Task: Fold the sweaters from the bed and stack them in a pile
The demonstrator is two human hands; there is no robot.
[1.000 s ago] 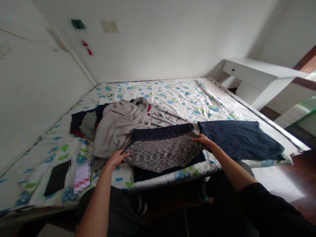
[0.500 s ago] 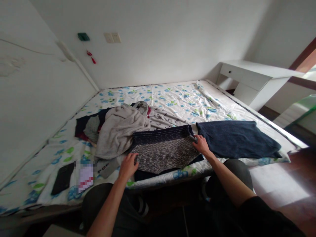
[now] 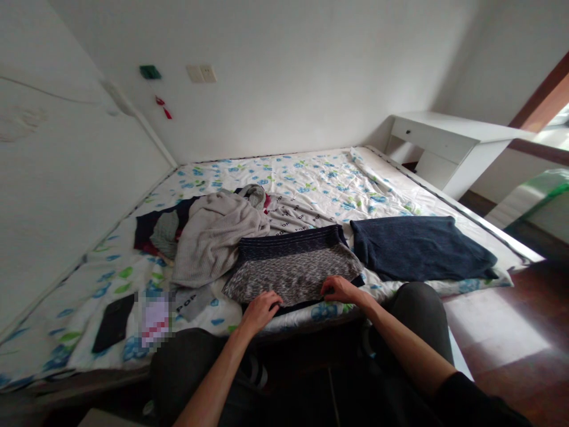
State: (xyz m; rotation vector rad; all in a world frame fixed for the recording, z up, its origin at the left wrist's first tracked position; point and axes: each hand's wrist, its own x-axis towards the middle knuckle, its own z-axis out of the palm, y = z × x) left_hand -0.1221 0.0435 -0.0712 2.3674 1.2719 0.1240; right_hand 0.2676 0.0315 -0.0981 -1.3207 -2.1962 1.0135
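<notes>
A folded knit sweater (image 3: 288, 270), speckled grey and brown with a dark navy band along its far side, lies near the front edge of the bed. At its near hem, left of the middle, my left hand (image 3: 261, 309) has its fingers curled onto the fabric. My right hand (image 3: 342, 289) pinches the same hem farther right. Dark cloth shows beneath the hem between the two hands. To the right rests a folded dark blue garment (image 3: 418, 246), apart from both hands.
Left of the sweater is a heap with a beige ribbed garment (image 3: 217, 237) and a grey POP-print cloth (image 3: 297, 213). A black phone (image 3: 113, 323) and a blurred pale item (image 3: 154, 320) lie on the flowered sheet (image 3: 200, 172). A white desk (image 3: 453, 142) stands at the back right.
Both hands have moved from the sweater's left and right sides inward to its near hem, closer together. The sweater and other clothes stay in place.
</notes>
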